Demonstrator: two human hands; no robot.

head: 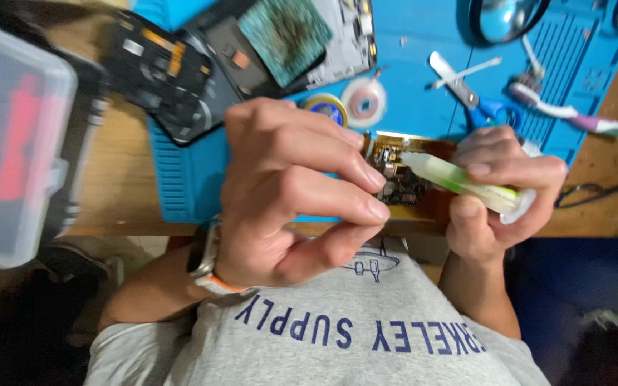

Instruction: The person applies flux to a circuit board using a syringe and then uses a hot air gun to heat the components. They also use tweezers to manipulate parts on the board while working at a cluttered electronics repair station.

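Head view, looking down past a grey shirt onto a blue work mat [409, 71] on a wooden bench [123, 179]. Left hand [295, 193], strapped watch [205, 264] at the wrist, curled with fingertips pinched at the left edge of a small circuit board [395, 171], held up just above the bench's near edge. Much of the board hidden behind those fingers; the exact grip not visible. Right hand [498, 193] closed firmly around a pale green tube [459, 179], nozzle laid across the board's right half; touching or just above the parts, impossible to tell. Tube's rear end buried in the palm.

Farther back on the mat, blurred: an opened phone [202, 71] with a greenish square patch, a small round tin [327, 107] half covered by the left hand, a pale reel [363, 100] beside it, blue-handled scissors [488, 107], a toothbrush [574, 118]. Round magnifier [502, 18] cut off by the top edge. At far left, a clear plastic box [8, 143] with red contents, out of focus and cropped.
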